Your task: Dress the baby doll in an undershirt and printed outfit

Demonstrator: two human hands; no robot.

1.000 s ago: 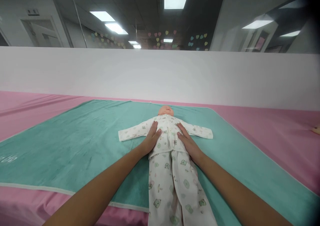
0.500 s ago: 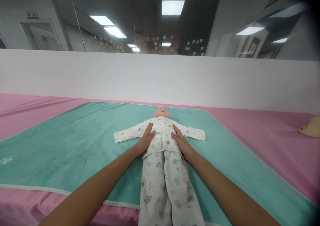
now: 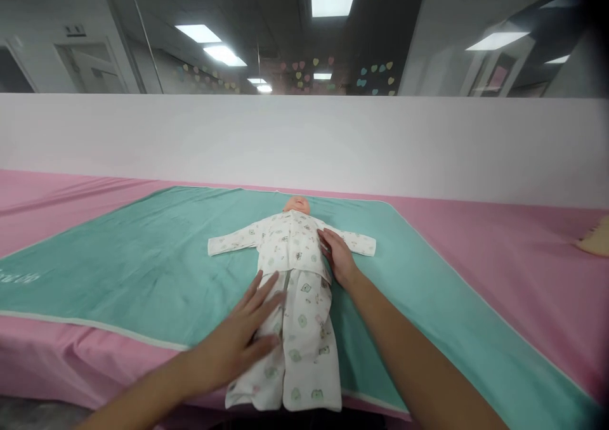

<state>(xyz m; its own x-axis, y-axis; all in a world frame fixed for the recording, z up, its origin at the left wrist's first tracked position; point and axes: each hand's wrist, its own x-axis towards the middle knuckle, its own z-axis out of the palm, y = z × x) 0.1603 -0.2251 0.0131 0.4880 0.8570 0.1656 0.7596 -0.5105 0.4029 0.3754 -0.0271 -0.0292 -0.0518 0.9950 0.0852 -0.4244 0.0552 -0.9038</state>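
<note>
White top (image 3: 290, 243) (two hands (image 3: 288, 297) near).

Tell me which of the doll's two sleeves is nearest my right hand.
The sleeve on your right, reaching out just beyond your right hand. The other sleeve stretches left, across the white patterned top from that hand.

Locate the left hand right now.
Head view, below centre and left of the right hand: the left hand is over the doll's patterned trousers, below the shirt hem, fingers spread.
</note>
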